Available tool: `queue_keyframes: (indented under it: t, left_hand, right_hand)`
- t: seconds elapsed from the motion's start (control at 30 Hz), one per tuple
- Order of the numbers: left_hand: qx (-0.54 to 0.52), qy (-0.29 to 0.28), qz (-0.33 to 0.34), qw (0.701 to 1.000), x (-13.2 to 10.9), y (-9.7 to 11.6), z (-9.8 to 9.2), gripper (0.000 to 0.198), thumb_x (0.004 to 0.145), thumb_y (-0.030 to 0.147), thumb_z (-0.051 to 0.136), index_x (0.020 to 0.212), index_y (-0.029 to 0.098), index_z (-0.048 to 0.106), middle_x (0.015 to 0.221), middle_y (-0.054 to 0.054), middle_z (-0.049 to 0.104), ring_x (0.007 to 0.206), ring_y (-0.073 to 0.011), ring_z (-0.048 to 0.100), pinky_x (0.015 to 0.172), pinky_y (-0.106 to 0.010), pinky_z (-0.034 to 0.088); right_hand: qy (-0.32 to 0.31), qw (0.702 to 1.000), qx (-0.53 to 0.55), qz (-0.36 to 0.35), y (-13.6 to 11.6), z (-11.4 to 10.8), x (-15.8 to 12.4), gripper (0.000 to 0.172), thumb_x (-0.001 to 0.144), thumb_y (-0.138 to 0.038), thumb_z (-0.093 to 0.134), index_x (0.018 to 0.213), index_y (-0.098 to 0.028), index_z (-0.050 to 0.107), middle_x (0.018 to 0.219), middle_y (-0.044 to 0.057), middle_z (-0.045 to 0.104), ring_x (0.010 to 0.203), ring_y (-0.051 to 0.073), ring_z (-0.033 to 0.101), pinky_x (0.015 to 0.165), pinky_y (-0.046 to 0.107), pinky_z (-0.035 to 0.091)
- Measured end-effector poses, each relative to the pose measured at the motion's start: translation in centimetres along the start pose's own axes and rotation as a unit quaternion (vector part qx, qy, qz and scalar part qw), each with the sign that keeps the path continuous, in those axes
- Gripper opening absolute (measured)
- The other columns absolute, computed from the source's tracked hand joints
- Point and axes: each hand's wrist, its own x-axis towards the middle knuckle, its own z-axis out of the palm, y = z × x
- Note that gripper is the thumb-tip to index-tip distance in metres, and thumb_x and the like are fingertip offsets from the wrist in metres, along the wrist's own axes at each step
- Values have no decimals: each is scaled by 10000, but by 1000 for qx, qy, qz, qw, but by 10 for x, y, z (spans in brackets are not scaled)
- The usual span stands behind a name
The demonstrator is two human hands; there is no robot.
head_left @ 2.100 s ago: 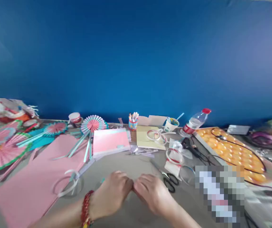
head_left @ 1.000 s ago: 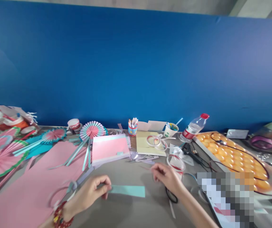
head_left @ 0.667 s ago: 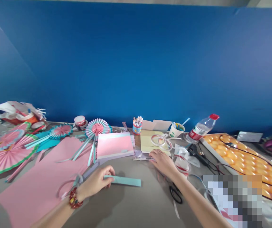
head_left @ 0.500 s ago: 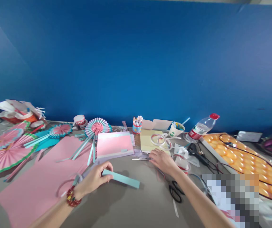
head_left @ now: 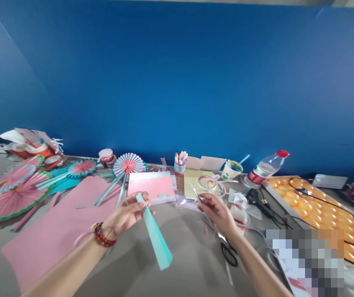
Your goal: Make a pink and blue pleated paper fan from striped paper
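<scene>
A folded turquoise paper strip [head_left: 156, 239] is pinched at its far end between thumb and fingers by the left grip [head_left: 130, 212], while its near end is left unsupported above the desk [head_left: 195, 270], its layers parted. A slim pointed tool, seen only in part [head_left: 194, 190], is pinched by the right grip [head_left: 217, 212], its tip directed far and left over the yellow paper [head_left: 195, 175]. Because the strip is gripped at one end only, its layers could be splayed out of line or its fold bent askew if its near end were knocked. If the tip is sharp, the paper could be nicked or the left fingers pricked, should both hands be brought together unsteadily. The scissors [head_left: 228, 253], lying just left of the right forearm, could be nudged by a low sweep.
</scene>
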Motion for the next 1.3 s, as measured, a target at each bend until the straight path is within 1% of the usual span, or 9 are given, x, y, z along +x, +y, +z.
queue_keyframes:
  t: [0.1, 0.17, 0.3, 0.4, 0.47, 0.6, 0.77, 1.1, 1.3]
  left_hand:
    - [59, -15, 1, 998, 10, 6, 15, 479, 832, 338, 681, 1272, 196, 554, 860, -18, 542, 768, -138, 575, 788, -344, 525]
    - [199, -72, -1, 977, 17, 9, 26, 495, 858, 334, 649, 1320, 191, 539, 843, -17, 578, 732, -142, 586, 722, -302, 511]
    - [518, -248, 59, 816, 28, -6, 47, 337, 892, 263, 588, 1224, 238, 638, 1003, -41, 672, 901, -194, 624, 826, -295, 482]
    - [634, -284, 107, 712, 31, -34, 51, 360, 877, 183, 582, 1235, 206, 616, 1068, -83, 667, 959, -236, 634, 849, -325, 487]
    - [683, -243, 150, 673, 27, -51, 49, 357, 876, 189, 599, 1233, 193, 595, 1097, -103, 638, 1022, -264, 604, 894, -376, 478]
    - [707, -123, 157, 679, 4, -65, 42, 312, 914, 274, 604, 1217, 217, 554, 1128, -84, 598, 1042, -250, 573, 916, -399, 465]
    - [732, -65, 155, 660, -16, -76, 42, 384, 944, 257, 562, 1316, 210, 480, 1173, -100, 587, 1062, -266, 558, 910, -435, 459]
    - [700, -51, 169, 692, -14, -88, 38, 243, 973, 169, 474, 1192, 204, 574, 1076, -80, 598, 993, -235, 559, 863, -408, 474]
    - [725, -66, 172, 664, -15, -88, 38, 240, 978, 105, 413, 1098, 184, 606, 1090, -76, 580, 1003, -229, 522, 872, -396, 446]
  right_hand:
    - [-19, 997, 68, 36, -6, 9, -15, 480, 843, -552, 628, 1142, -179, 575, 862, 51, 668, 762, 177, 645, 677, 286, 536]
    - [-25, 995, 77, 63, -8, 14, -23, 498, 843, -589, 610, 1110, -170, 586, 862, 62, 666, 696, 162, 624, 587, 257, 511]
    - [-45, 997, -7, 62, 1, 20, -36, 403, 903, -507, 556, 1113, -167, 605, 779, 38, 647, 619, 145, 586, 527, 235, 471]
    - [-34, 993, -116, 4, 9, 22, -45, 320, 922, -374, 520, 1158, -184, 624, 925, 72, 697, 781, 187, 650, 701, 295, 539]
    - [-24, 984, -176, -31, 12, 23, -53, 326, 921, -305, 485, 1197, -209, 631, 1102, 95, 695, 977, 224, 662, 846, 348, 540]
    - [-27, 964, -260, -52, 13, 21, -71, 360, 932, -258, 451, 1245, -256, 630, 1196, 88, 684, 1082, 240, 656, 902, 369, 541]
    - [-16, 945, -322, -57, 17, 21, -84, 360, 949, -236, 426, 1243, -258, 632, 1135, 84, 695, 980, 231, 689, 800, 341, 570]
    - [-2, 929, -354, -107, 12, 25, -86, 334, 946, -189, 433, 1184, -244, 660, 1048, 87, 678, 960, 238, 649, 850, 384, 539]
    - [-11, 922, -372, -111, 10, 25, -87, 340, 958, -165, 411, 1192, -216, 652, 1030, 96, 655, 927, 242, 627, 825, 384, 529]
